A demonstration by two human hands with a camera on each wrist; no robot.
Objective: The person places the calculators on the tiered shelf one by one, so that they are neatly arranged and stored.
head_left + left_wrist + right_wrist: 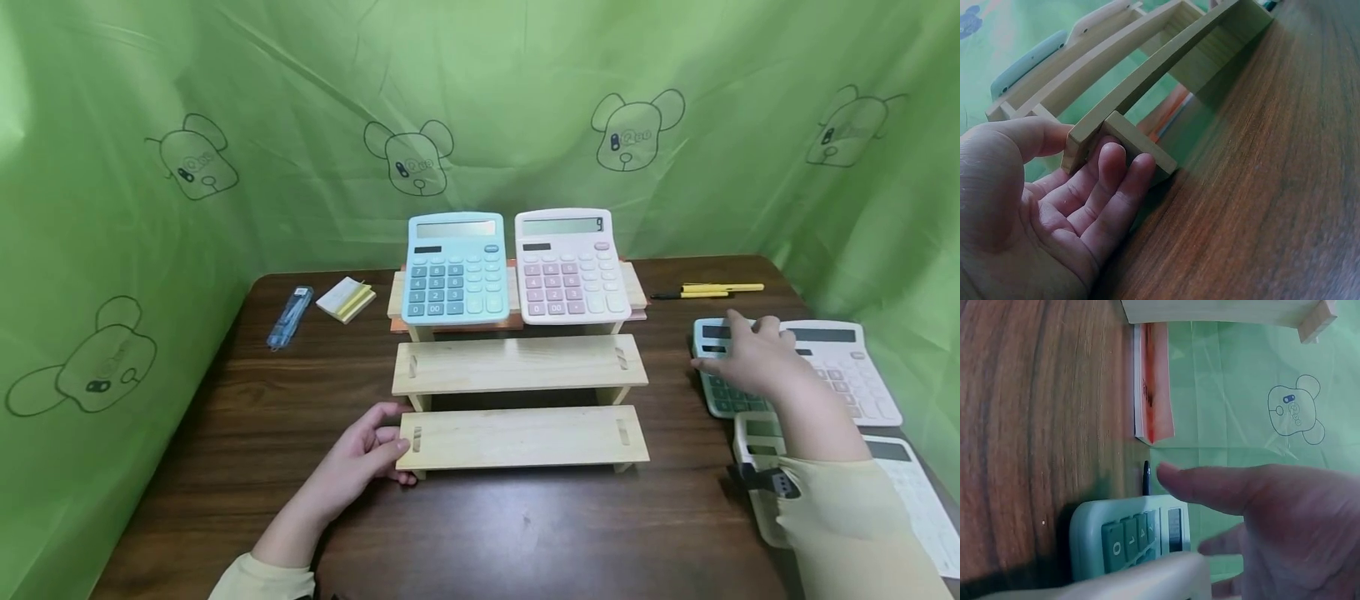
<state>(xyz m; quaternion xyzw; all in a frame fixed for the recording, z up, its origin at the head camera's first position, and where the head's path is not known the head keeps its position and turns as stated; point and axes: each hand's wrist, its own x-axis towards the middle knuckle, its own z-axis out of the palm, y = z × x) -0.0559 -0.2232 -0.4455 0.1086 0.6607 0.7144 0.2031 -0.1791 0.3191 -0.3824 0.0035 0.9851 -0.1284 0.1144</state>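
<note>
A three-tier wooden step rack (pixel 517 437) stands in mid-table. My left hand (pixel 363 450) grips the left end of its lowest tier, thumb on top and fingers beneath, as the left wrist view also shows. On the top tier lean a blue calculator (pixel 453 279) and a white calculator with pink keys (pixel 573 279), whose display reads 9. At the right, my right hand (pixel 757 362) hovers over a teal calculator (pixel 727 404) with its fingers spread. In the right wrist view the thumb (pixel 1210 484) is held out straight beside the teal calculator's display end.
Right of the teal calculator lies another white calculator (pixel 873 392), with two more pale ones nearer, partly under my right arm. Yellow and black pens (pixel 720 288) lie behind. A blue packet (pixel 291 317) and sticky notes (pixel 345 298) lie back left. Green cloth (pixel 525 100) surrounds the table.
</note>
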